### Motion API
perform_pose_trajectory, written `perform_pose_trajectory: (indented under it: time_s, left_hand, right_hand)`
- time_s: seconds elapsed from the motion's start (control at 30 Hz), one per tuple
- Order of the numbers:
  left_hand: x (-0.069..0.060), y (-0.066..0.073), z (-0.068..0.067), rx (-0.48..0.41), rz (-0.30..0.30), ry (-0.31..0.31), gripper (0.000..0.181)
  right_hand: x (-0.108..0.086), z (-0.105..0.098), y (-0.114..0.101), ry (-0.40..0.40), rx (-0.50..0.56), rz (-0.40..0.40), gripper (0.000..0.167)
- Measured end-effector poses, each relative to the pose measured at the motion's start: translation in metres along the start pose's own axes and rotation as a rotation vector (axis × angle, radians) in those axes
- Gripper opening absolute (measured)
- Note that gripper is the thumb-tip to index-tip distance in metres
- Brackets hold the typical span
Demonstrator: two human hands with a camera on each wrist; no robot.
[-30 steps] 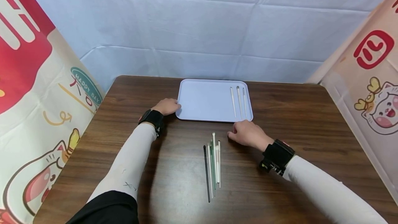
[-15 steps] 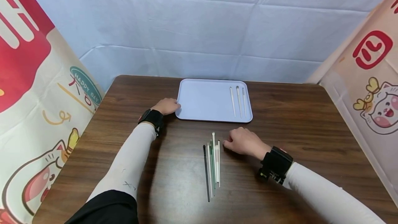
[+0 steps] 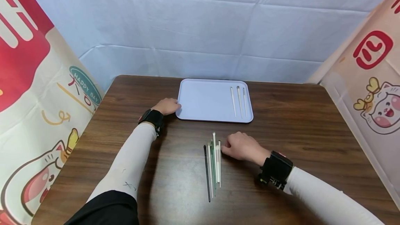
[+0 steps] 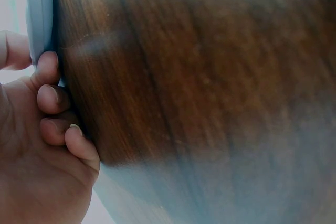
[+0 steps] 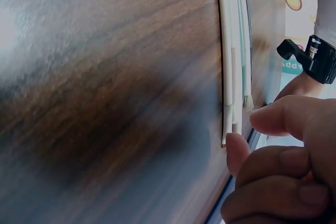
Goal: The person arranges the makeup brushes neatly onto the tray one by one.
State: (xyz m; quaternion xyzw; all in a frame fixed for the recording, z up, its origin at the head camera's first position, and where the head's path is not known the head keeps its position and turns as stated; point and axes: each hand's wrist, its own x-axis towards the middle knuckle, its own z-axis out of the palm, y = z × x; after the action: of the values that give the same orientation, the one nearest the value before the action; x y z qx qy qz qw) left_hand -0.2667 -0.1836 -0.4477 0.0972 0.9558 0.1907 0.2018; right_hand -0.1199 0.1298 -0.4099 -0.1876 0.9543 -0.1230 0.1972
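Observation:
My left hand (image 3: 166, 106) grips the left edge of the white tray (image 3: 203, 100); in the left wrist view the thumb and a fingertip of that hand (image 4: 47, 145) pinch the tray's rim (image 4: 40, 14). Three thin brushes (image 3: 239, 101) lie side by side at the tray's right end. My right hand (image 3: 244, 147) is just right of the upper ends of a bundle of brushes (image 3: 217, 166). In the right wrist view this hand (image 5: 289, 166) has thumb and index finger parted beside the brush ends (image 5: 228, 77), other fingers bent, holding nothing.
The brushes rest on a brown wooden table (image 3: 297, 131), with a black one (image 3: 207, 176) leftmost in the bundle. A pale cloth (image 3: 193, 27) hangs behind the table. Printed cloths hang at the left (image 3: 18, 124) and right (image 3: 353, 68).
My right hand has moved from the tray's front right edge toward me and to the left, up to the bundle. My left hand stays at the tray.

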Motion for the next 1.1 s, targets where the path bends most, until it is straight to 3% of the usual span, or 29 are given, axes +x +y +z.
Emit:
perform_pose_trajectory:
  time_s: [0.17,0.6,1.1]
  left_hand:
    - [0.002,-0.001,0.0,0.001,-0.001,-0.002,0.059]
    - [-0.001,0.0,0.0,-0.018,0.001,-0.011,0.058]
    - [-0.001,0.0,0.0,0.003,0.02,0.011,0.059]
  right_hand:
    - [-0.001,0.001,-0.001,-0.015,0.004,0.003,0.039]
    - [-0.005,0.015,-0.007,-0.043,0.012,0.0,0.042]
    - [-0.007,0.017,-0.011,-0.049,0.003,-0.011,0.041]
